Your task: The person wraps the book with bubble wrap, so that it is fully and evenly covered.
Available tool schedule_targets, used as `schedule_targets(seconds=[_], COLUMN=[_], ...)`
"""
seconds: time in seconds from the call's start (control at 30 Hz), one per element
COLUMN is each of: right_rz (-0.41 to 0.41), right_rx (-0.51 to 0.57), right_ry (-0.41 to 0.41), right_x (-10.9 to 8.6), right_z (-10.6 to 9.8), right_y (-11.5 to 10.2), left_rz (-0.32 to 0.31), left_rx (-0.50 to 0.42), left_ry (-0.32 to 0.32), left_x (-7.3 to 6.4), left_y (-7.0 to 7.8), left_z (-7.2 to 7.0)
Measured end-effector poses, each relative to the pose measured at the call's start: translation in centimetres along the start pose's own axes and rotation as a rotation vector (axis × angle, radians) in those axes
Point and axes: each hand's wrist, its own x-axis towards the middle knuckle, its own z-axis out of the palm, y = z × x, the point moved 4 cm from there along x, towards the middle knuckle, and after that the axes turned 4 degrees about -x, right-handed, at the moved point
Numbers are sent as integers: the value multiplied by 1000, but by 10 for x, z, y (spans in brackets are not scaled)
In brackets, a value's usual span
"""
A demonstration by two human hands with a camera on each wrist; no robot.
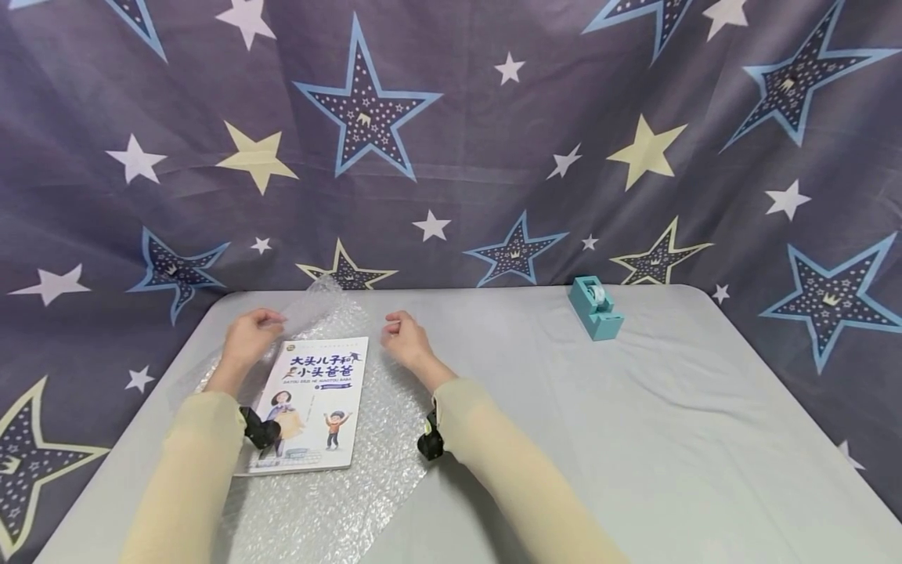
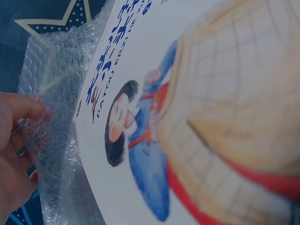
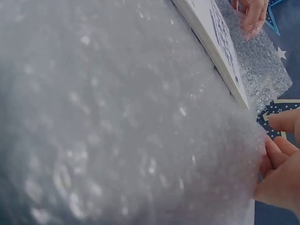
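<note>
A white picture book (image 1: 320, 407) with blue Chinese title letters and drawn figures lies face up on a sheet of bubble wrap (image 1: 395, 423). By the book's upper left corner, my left hand (image 1: 250, 341) holds the wrap's raised far part. In the left wrist view, some fingertips of the left hand (image 2: 18, 145) show pinkish through the wrap (image 2: 61, 93). Beyond the book's upper right corner is my right hand (image 1: 407, 341), its fingers bent loosely. The right wrist view shows this hand's fingers (image 3: 276, 152) at the wrap's edge, with the index finger apart from the others.
A teal tape dispenser (image 1: 596, 309) with a roll of clear tape stands at the back right of the grey-covered table (image 1: 634, 439). Behind the table hangs a dark curtain (image 1: 451, 157) printed with stars. A black wrist camera (image 1: 430, 440) sits on the right wrist.
</note>
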Motion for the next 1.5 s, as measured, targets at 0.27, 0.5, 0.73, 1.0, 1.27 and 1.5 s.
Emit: schedule_targets(seconds=[0.27, 0.5, 0.73, 1.0, 1.27, 1.5], right_rz=[-38, -55, -64, -115, -75, -90], right_rx=[37, -37, -131, -252, -262, -269], right_ry=[13, 23, 6, 12, 7, 15], right_x=[2, 1, 1, 2, 0, -2], right_z=[4, 3, 3, 2, 1, 1], right_y=[-2, -1, -2, -3, 2, 2], left_rz=[58, 93, 80, 67, 59, 40], left_rx=[-26, -30, -35, -66, -104, -111], left_ry=[-9, 10, 38, 50, 70, 48], left_x=[1, 2, 1, -4, -9, -15], left_y=[8, 16, 16, 17, 14, 6], left_z=[2, 4, 2, -1, -6, -9])
